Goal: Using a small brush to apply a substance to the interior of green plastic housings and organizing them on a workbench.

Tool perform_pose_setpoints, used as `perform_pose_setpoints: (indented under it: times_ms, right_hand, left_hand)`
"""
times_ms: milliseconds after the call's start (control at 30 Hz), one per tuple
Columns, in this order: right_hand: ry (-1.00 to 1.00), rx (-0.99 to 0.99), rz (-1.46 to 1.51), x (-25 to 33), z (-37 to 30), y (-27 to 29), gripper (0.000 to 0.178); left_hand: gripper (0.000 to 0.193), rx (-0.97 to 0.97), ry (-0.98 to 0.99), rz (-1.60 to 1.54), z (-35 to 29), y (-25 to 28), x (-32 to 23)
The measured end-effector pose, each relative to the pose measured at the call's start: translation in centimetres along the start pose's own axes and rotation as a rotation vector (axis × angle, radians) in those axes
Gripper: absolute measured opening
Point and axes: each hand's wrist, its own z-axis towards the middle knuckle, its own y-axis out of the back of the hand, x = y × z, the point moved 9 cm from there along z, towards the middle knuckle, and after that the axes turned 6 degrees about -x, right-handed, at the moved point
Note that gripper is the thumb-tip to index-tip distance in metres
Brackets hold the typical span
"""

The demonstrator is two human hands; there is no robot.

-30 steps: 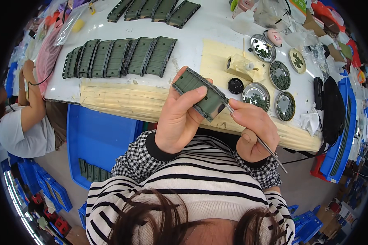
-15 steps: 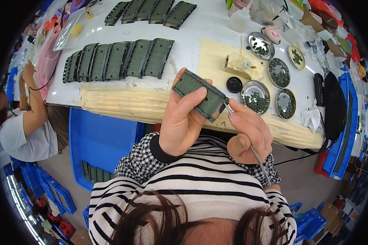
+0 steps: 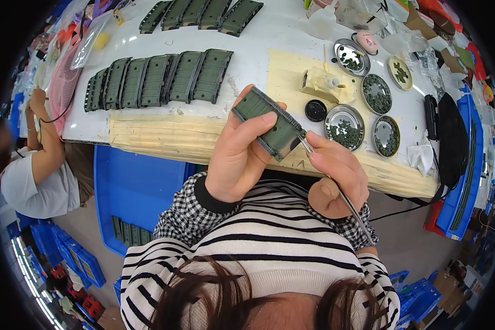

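Observation:
My left hand [image 3: 237, 151] grips a dark green, rectangular plastic piece [image 3: 285, 133] with toothed, chain-like edges, thumb on its face. A brownish patch marks its near right corner. Closed around metal tweezers [image 3: 351, 204] is my right hand [image 3: 342, 168]; their tips touch the piece's right edge. Whether a tiny part sits between the tips I cannot tell. To the right, a round metal dish [image 3: 345, 148] holds small green parts, and more dishes [image 3: 377, 112] of such parts stand around it. A round black lid [image 3: 315, 110] lies beside a cream block with a small bottle [image 3: 333, 82] in it.
Similar green pieces stand in a near row [image 3: 155, 81] and a far row [image 3: 203, 15] at left on the white table [image 3: 253, 60]. A blue bin [image 3: 137, 176] below holds several more. At far left a co-worker's arm [image 3: 52, 143] shows. A black pouch [image 3: 452, 143] hangs at right.
Both hands, with the green piece and tweezers, have shifted slightly up and left. The tweezers' tips stay at the piece's right edge.

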Motion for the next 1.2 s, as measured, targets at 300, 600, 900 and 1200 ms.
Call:
perform_pose_setpoints:
  times_ms: [300,600,900,1200]
  right_hand:
    - [0.021,0.111,0.062,0.4,0.4,-0.3,0.046]
    - [-0.002,0.086,0.016,0.5,0.7,-0.4,0.047]
    - [0.016,0.020,-0.016,0.5,0.4,-0.5,0.039]
    - [0.066,-0.013,-0.049,0.5,-0.1,-0.8,0.038]
  left_hand:
    - [0.065,0.154,0.065,0.078,0.8,-0.5,-1.2]
    - [0.065,0.125,0.048,0.076,0.9,-0.3,-1.1]
    - [0.069,0.066,0.011,0.071,0.7,-0.1,-1.0]
    - [0.050,-0.002,-0.086,0.080,0.5,-0.1,-1.0]
